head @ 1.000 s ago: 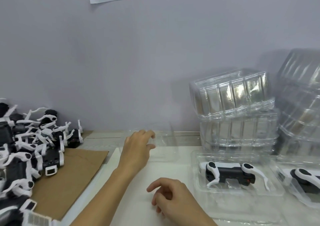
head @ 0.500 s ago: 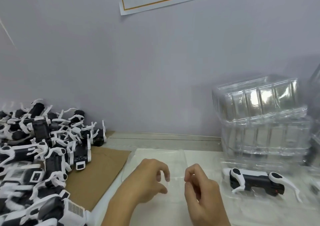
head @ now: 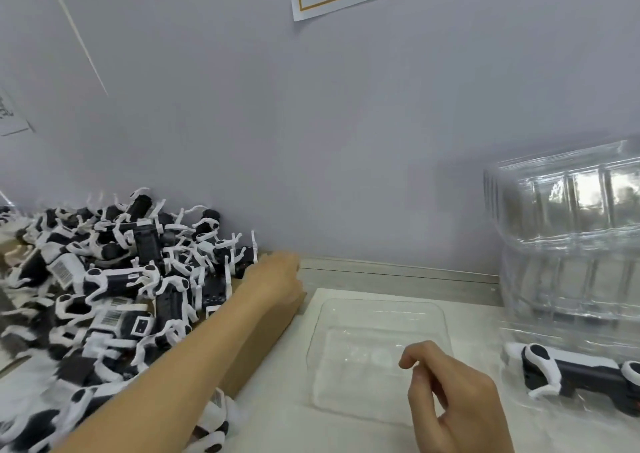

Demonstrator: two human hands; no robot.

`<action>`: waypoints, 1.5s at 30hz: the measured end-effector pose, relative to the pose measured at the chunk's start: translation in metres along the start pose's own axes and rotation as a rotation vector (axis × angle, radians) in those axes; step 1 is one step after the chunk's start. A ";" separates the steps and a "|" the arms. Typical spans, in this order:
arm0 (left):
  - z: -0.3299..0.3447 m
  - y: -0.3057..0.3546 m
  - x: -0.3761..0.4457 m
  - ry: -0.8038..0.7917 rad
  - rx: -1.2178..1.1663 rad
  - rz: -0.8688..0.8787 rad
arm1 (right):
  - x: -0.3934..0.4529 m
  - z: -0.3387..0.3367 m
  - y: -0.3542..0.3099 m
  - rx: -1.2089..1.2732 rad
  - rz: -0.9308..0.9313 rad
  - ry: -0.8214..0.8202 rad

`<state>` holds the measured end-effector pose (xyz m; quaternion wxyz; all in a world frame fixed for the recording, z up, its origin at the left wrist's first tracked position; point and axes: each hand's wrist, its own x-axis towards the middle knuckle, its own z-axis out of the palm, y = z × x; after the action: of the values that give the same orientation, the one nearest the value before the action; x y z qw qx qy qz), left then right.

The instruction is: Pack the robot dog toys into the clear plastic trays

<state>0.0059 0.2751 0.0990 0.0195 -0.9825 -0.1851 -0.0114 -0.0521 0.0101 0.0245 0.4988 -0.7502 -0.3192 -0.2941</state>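
I see the left hand (head: 277, 279) reaching to the edge of the toy pile (head: 114, 279) on cardboard (head: 263, 334); its grip is blurred, I cannot tell. The right hand (head: 453, 400) hovers loosely curled, holding nothing, over an empty tray (head: 377, 317) on the desk (head: 277, 418). One packed toy (head: 571, 373) lies right, below stacked trays (head: 568, 237).

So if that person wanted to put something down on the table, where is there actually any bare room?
Bare white table lies near the person, between the cardboard sheet and the empty clear tray. A bare strip also runs along the wall behind that tray. The left is crowded with the pile of robot dog toys; the right holds the stacked clear trays and a packed toy.
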 end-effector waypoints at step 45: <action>0.002 0.083 -0.075 -0.042 -2.176 -0.487 | 0.033 -0.009 0.003 -0.108 0.084 -0.023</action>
<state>-0.0337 0.1707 0.0922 -0.8577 -0.4131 -0.2645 -0.1544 -0.0299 0.0067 0.0508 0.4656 -0.7922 -0.2767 -0.2811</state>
